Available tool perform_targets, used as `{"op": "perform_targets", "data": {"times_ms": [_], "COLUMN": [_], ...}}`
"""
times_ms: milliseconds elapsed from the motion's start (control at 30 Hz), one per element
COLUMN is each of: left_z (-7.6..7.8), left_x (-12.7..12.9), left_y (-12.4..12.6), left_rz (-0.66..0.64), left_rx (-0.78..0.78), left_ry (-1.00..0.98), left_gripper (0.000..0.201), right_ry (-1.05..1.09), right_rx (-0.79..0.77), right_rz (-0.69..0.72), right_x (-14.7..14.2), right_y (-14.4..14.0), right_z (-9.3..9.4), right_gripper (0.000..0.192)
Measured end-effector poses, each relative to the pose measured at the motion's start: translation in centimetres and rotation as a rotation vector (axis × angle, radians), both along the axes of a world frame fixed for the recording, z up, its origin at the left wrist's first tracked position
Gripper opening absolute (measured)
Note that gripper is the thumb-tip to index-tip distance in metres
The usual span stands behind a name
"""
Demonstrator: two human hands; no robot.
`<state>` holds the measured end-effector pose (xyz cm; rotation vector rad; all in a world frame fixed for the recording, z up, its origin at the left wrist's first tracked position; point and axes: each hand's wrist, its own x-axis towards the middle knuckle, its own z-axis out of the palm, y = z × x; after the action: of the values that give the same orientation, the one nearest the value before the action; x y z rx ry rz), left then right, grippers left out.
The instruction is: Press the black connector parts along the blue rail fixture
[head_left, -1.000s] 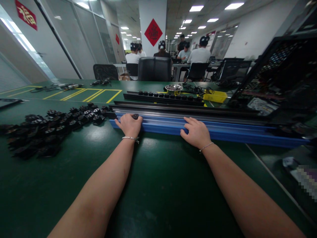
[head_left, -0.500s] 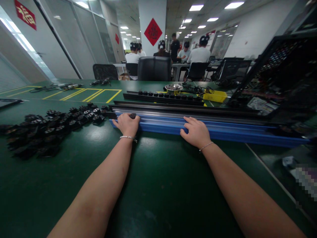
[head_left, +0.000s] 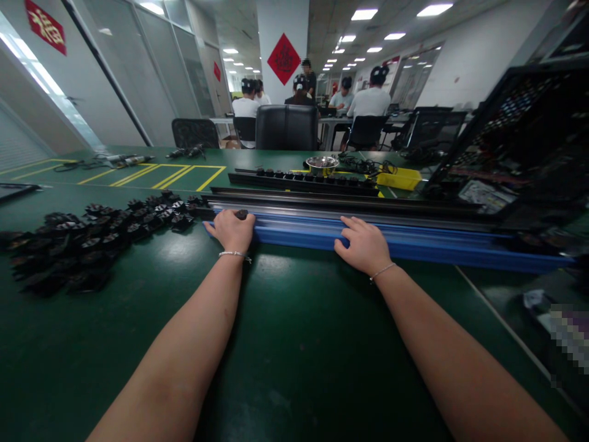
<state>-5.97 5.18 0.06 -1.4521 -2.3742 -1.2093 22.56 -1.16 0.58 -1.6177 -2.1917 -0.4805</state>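
Note:
A long blue rail (head_left: 414, 245) lies across the green table (head_left: 285, 344), with dark metal rails (head_left: 350, 205) stacked just behind it. My left hand (head_left: 231, 230) rests at the rail's left end, fingers curled over a small black part (head_left: 241, 214) on top. Further right, my right hand (head_left: 363, 245) lies on the blue rail, fingers spread over its front edge. A heap of small black parts (head_left: 87, 236) covers the table to the left of my left hand.
A black strip with knobs (head_left: 304, 181), a metal bowl (head_left: 322, 163) and a yellow tray (head_left: 398, 179) sit behind the rails. A black crate (head_left: 529, 135) stands at the right. Several people sit at desks far behind.
My left hand has slid a little to the left along the rail with the small black part. My right hand has stayed put.

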Motion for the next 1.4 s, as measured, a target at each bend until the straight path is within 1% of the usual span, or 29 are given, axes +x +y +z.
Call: {"op": "perform_targets", "data": {"times_ms": [500, 933, 1100, 1400], "left_z": [0.1, 0.1, 0.2, 0.2], "left_x": [-0.9, -1.1, -1.4, -2.2], "left_y": [0.1, 0.2, 0.2, 0.3], "left_rz": [0.031, 0.035, 0.056, 0.051], "left_rx": [-0.004, -0.011, -0.002, -0.003], "left_ry": [0.006, -0.005, -0.030, -0.004], "left_gripper": [0.030, 0.029, 0.028, 0.033], "right_ry": [-0.005, 0.002, 0.007, -0.013], "right_rx": [-0.001, -0.014, 0.002, 0.002], "right_rz": [-0.005, -0.008, 0.005, -0.001], "right_x": [0.1, 0.1, 0.2, 0.2], "right_y": [0.1, 0.0, 0.0, 0.0], "right_z": [0.0, 0.1, 0.1, 0.0], "right_gripper": [0.030, 0.030, 0.029, 0.030]}}
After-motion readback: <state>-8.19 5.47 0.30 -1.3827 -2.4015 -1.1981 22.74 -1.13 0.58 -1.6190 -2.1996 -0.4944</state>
